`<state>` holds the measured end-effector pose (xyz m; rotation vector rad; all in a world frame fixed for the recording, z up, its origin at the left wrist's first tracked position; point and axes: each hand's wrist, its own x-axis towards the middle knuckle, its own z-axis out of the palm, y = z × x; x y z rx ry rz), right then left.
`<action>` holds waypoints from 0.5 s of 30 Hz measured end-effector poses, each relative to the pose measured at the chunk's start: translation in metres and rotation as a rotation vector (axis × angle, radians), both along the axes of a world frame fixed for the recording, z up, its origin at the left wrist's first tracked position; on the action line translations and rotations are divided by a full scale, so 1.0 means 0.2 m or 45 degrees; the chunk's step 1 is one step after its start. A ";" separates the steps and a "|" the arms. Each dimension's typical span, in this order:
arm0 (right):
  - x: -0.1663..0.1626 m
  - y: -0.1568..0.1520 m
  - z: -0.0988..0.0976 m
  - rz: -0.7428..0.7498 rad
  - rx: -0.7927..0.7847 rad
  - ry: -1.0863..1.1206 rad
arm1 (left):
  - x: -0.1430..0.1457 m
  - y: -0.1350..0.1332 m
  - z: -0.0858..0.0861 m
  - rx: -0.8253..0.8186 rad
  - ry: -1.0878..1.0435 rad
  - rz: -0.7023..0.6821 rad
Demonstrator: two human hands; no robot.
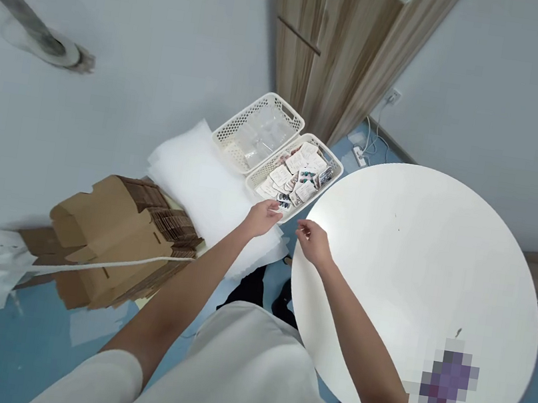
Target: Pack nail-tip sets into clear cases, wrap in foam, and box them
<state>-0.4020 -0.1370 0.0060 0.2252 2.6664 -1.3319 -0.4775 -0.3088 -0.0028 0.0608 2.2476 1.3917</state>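
White shirt (248, 373); round table (416, 264), blue floor (24, 353); left hand (263, 219) by basket (326, 184), right hand (312, 240) near table; can't tell either grip

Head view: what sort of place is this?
Probably a packing or storage corner indoors. Signs: flattened cardboard boxes stacked by the wall, a pile of white sheets that look like padding, and a white basket of small carded packs.
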 end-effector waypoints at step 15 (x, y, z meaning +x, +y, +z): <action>-0.61 0.03 -0.13 0.417 0.816 -0.068 | -0.41 0.27 -0.35 -0.375 0.157 -0.199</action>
